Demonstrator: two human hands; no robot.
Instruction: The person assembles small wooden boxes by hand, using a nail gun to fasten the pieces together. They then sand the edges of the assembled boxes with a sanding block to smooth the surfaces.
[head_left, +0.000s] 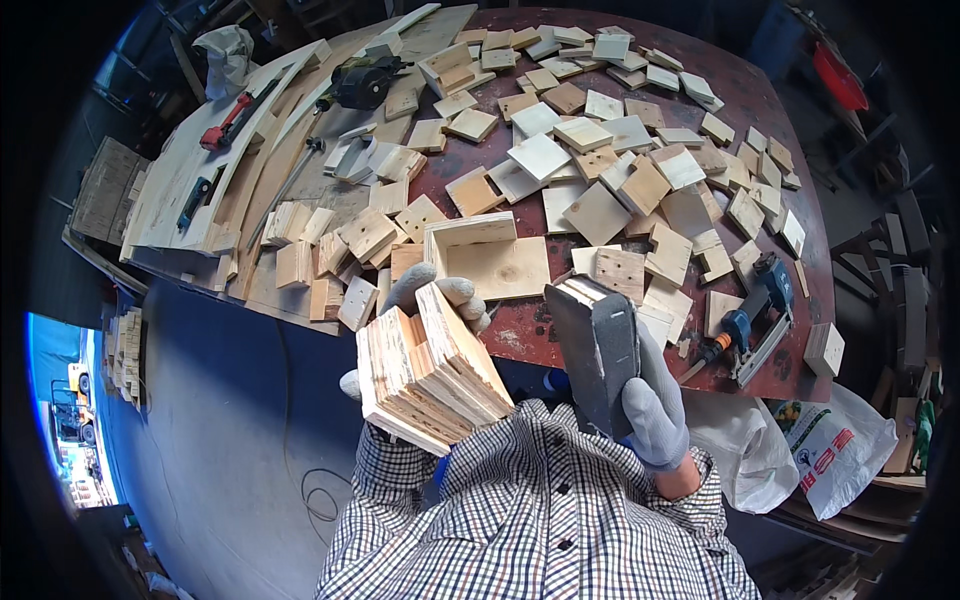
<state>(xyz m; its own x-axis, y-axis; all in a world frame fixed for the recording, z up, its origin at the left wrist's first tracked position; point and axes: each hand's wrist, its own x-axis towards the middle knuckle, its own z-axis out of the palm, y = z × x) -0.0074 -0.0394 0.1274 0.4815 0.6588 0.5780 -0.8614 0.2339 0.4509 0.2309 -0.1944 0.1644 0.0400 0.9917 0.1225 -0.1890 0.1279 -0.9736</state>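
My left hand (425, 295), in a grey glove, grips a thick stack of square plywood pieces (432, 368) held on edge close to my chest. My right hand (652, 410), also gloved, is shut on a dark grey sanding block (597, 345) that stands upright beside the stack, a small gap between them. Just beyond both hands lies an open shallow wooden box (488, 258) on the dark red table (520, 335).
Several loose plywood squares (600, 150) cover the table. A blue power tool (752, 312) lies at the right edge, a black power tool (362, 80) and a red-handled tool (226, 122) at the far left on long boards. White bags (800, 445) hang lower right.
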